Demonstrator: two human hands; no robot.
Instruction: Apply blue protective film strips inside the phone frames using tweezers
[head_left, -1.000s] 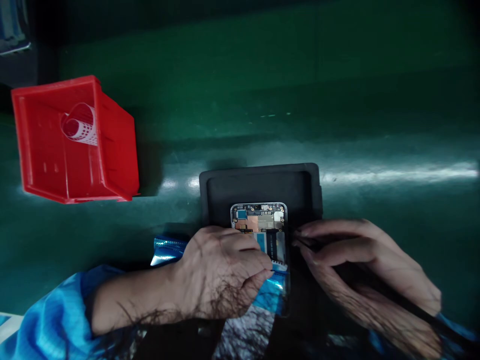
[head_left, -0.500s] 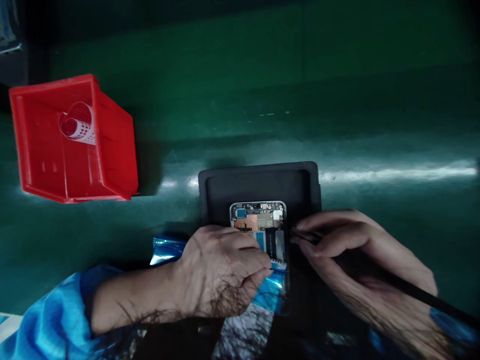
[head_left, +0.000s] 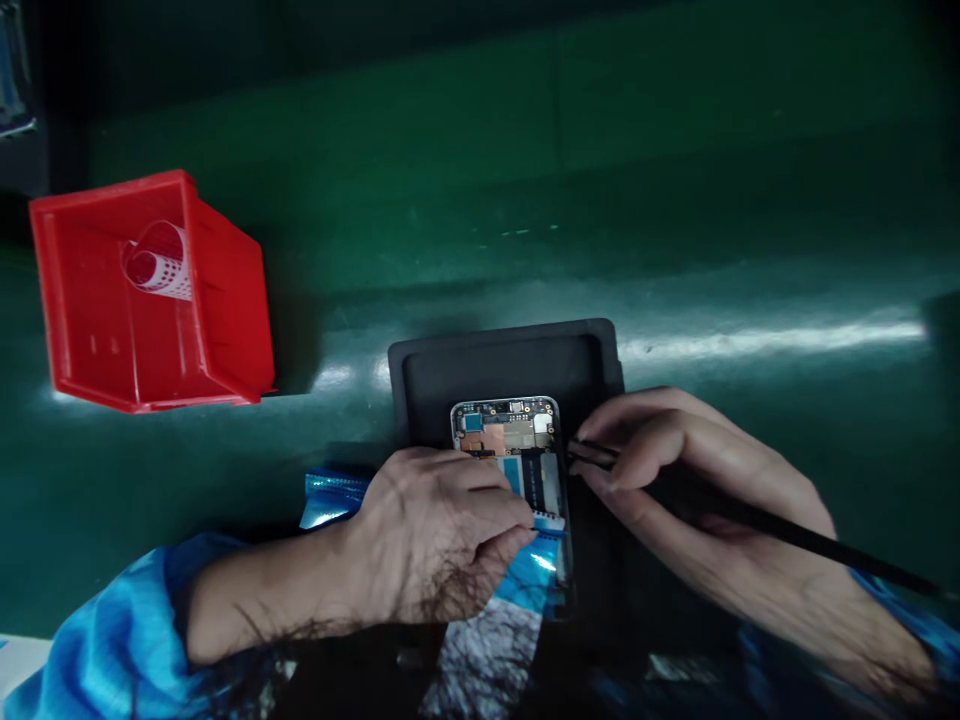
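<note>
An opened smartphone [head_left: 517,436] with its circuit board and inner parts bare lies in a black tray [head_left: 510,360]. My left hand [head_left: 442,530] reaches across its lower left part, thumb and forefinger pinched at a shiny blue film strip [head_left: 536,570] with a toothed white edge. That strip hangs over the phone's lower end. At the phone's right side is my right hand [head_left: 697,500], its fingers closed around a slim black stick-like tool [head_left: 810,540]. The tool's short front end points at the phone's right edge; its exact kind cannot be made out.
A red bin [head_left: 157,300] on the left holds a curled white strip with dots [head_left: 169,275]. Another blue film piece [head_left: 330,497] shows behind my left wrist. The green tabletop [head_left: 480,270] reflects light, and a dark object stands at the top left corner.
The view has shifted slightly, so the tray and phone sit a little further left. My right hand's tool lies at a flatter angle. My left hand keeps its pinch on the film.
</note>
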